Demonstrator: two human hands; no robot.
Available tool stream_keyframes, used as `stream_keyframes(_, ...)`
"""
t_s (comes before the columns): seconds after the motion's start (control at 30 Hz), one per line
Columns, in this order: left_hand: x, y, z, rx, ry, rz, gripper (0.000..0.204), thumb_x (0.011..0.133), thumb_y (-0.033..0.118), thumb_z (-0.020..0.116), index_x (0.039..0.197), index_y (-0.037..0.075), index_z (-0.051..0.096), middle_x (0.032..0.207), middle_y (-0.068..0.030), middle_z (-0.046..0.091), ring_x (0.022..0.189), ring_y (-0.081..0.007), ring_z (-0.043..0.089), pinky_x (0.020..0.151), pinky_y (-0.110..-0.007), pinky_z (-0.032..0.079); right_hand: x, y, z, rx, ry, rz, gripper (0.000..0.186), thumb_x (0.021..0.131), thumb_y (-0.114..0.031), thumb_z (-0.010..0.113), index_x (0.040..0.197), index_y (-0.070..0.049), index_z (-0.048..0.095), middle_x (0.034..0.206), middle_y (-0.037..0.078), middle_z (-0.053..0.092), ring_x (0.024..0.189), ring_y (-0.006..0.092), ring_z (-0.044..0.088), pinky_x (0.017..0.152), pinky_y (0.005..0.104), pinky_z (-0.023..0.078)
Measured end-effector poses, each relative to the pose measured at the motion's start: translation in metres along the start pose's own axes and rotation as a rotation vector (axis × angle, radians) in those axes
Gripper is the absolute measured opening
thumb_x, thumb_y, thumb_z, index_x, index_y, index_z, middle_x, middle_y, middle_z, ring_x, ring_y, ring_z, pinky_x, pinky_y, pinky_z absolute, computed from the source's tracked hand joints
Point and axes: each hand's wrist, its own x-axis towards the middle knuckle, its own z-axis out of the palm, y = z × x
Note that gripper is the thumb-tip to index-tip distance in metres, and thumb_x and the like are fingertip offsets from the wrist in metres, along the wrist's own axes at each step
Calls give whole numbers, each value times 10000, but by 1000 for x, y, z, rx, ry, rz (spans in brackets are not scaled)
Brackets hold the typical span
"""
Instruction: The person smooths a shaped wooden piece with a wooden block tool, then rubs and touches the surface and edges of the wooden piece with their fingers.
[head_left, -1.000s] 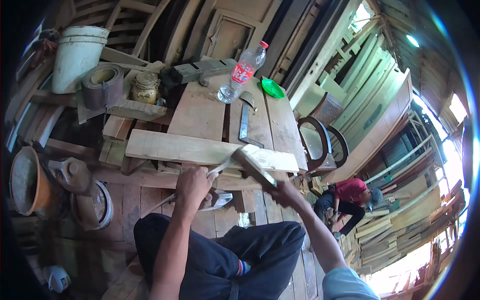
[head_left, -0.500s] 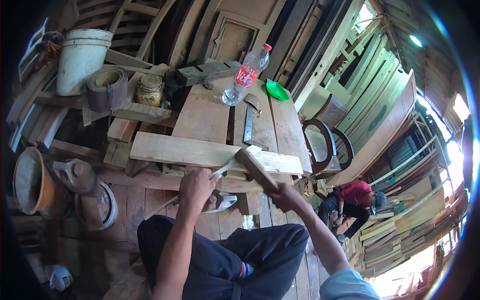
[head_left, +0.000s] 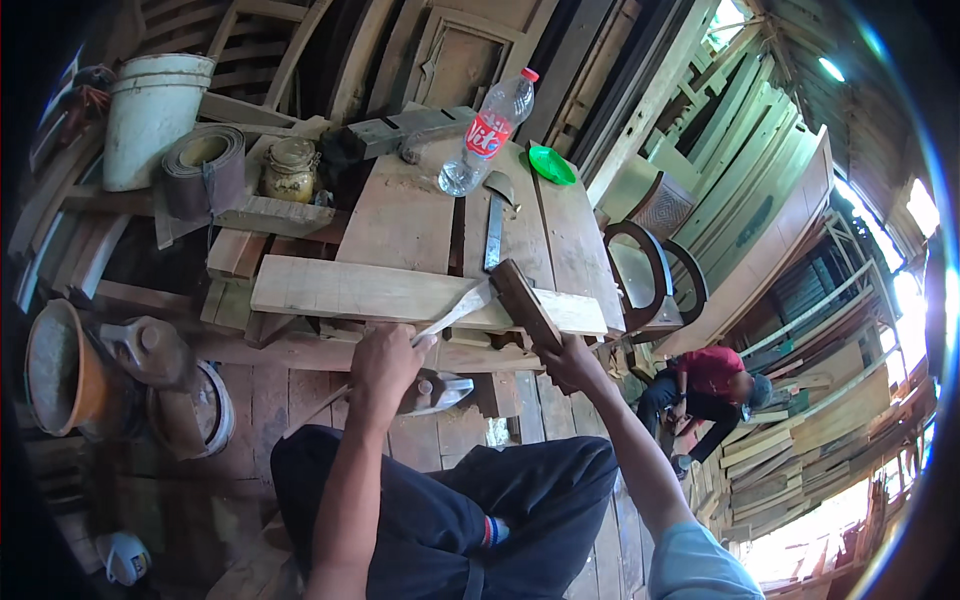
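Brown block (head_left: pixel 527 307), steeper than before

Person's hands (head_left: pixel 388 362): two. Held tools (head_left: pixel 526 306): two. Bottle (head_left: pixel 486 133): one. Green dish (head_left: pixel 552 166): one. Glass jar (head_left: pixel 290 171): one.

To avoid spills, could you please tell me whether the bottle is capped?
Capped: the clear bottle has a red cap on its neck.

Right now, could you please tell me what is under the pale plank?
The pale plank lies over tabletop boards, visible beyond its far edge; what it covers cannot be seen.
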Motion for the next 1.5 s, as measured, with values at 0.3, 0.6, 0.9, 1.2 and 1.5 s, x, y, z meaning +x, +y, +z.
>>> stream_keyframes(0.3,5,-9,-10,65,-10,72,347,852,379,678,845,35,725,802,-193,687,775,-354,683,710,-463,525,1,3,0,-99,25,-89,420,906,-406,619,949,7,679,540,95,577,529,215,635,509,391,502)
stream_keyframes(0.6,1,-15,-7,121,20,58,198,880,252,621,902,72,700,798,-184,679,793,-371,669,710,-480,516,-19,-8,18,-8,-26,-103,439,956,-334,514,1210,22,478,685,165,633,586,255,667,546,390,509)
stream_keyframes(0.9,2,-14,-5,-26,114,157,171,882,216,630,885,73,724,763,-183,678,721,-358,675,659,-454,539,4,4,10,-113,93,-232,325,950,-283,534,1080,9,476,723,205,633,557,284,636,501,412,470)
stream_keyframes(1.2,0,-19,-23,-56,20,81,216,893,263,618,967,98,737,862,-184,682,813,-360,662,735,-458,510,-13,-31,14,-129,99,-55,405,980,-388,498,1078,3,530,678,131,614,520,229,621,439,374,482)
stream_keyframes(1.5,2,-15,-21,-31,-39,30,218,893,289,628,991,129,740,885,-178,685,825,-366,665,733,-460,515,-3,-17,13,30,71,-147,425,955,-369,540,1123,21,539,663,134,619,510,231,623,449,365,487)
